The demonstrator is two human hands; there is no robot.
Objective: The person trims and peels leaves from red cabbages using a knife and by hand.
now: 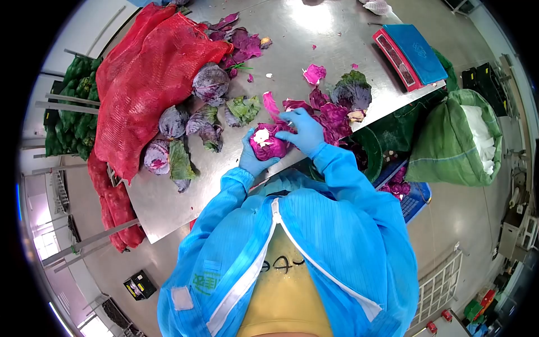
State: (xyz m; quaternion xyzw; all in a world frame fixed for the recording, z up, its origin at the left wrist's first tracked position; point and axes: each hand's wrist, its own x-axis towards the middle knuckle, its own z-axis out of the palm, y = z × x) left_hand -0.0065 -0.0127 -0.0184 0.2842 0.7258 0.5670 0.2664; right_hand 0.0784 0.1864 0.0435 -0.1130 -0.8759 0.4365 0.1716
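Observation:
A purple cabbage head [268, 141] with a pale cut stem is held near the table's front edge. My left hand [252, 154], in a blue glove, is wrapped round its left and lower side. My right hand [304, 132], also gloved, touches the cabbage's right side with its fingers spread; a bright purple leaf [270, 104] stands up just above its fingertips. Loose purple leaves [334, 119] lie to the right of my right hand. Left of the cabbage are green-tinged outer leaves [242, 109] and whole cabbages [210, 83].
A red mesh sack [151, 78] lies on the metal table [168, 216] at left. At the right stand a red and blue scale [414, 56], a green bin [373, 153], a blue crate [415, 201] with purple pieces and a green woven sack [449, 146].

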